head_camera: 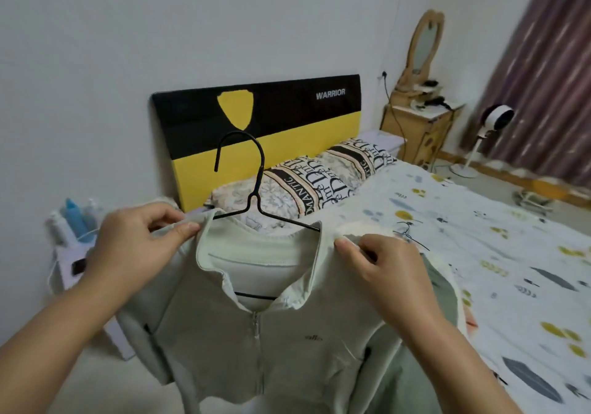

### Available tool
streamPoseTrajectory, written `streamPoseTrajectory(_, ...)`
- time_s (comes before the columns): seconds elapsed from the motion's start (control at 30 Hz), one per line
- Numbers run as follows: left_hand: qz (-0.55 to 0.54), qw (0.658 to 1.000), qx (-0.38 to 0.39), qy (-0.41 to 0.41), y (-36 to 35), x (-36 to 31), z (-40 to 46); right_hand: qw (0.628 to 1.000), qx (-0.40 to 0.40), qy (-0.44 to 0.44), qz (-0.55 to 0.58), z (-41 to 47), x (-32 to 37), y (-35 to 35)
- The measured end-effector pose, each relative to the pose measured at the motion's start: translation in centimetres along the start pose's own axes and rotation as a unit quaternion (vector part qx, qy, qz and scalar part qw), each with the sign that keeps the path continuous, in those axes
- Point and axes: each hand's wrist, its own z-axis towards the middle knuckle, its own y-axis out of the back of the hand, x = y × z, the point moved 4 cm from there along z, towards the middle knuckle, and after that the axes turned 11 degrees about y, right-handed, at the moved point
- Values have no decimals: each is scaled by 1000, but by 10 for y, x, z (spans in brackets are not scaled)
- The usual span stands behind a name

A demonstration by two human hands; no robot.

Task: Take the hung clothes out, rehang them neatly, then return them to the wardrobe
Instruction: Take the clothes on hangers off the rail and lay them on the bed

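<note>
Centre of frame, lower half: a pale green zip jacket [256,333] hangs on a black wire hanger [256,196], held up in front of the bed [479,253].

Left hand [134,247]: enters from the lower left, forearm angled up toward the centre. Thumb and curled fingers pinch the jacket's shoulder and collar fabric at the hanger's left end. Knuckles face the camera.

Right hand [383,272]: enters from the lower right, forearm angled up and inward. Fingertips are curled and pinch the jacket's shoulder fabric at the hanger's right end. Back of the hand faces the camera.

Hanger: the hook stands upright above the collar, its open end toward the left of the frame. The lower bar shows through the open collar, just above the zip.

Jacket: collar open, zip closed below the collar, a small logo on the chest right of the zip. The sleeves drop toward the bottom edge.

Headboard [256,119]: black and yellow, upper centre, lettered "WARRIOR".

Pillows [319,176]: two patterned ones against the headboard.

Second hanger [409,231]: lies on the bed's printed sheet, just above the right hand.

Dresser with mirror [422,93]: upper right, beside a white fan [495,119] and a striped curtain [550,77].

Bottles [76,215]: left edge, on a white stand.
</note>
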Motion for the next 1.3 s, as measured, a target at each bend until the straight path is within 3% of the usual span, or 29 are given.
streamPoseTrajectory(0.47,-21,970,208,-122,-179,-65,91,963,-112,-225,-96,-3,-105,21)
streamPoseTrajectory(0.77,11,936,311,-166,-311,-99,120,935,-135,-307,-116,6,-190,11)
streamPoseTrajectory(1.3,109,912,369,-143,-635,-140,174,904,-65,-416,-78,85,-503,-33)
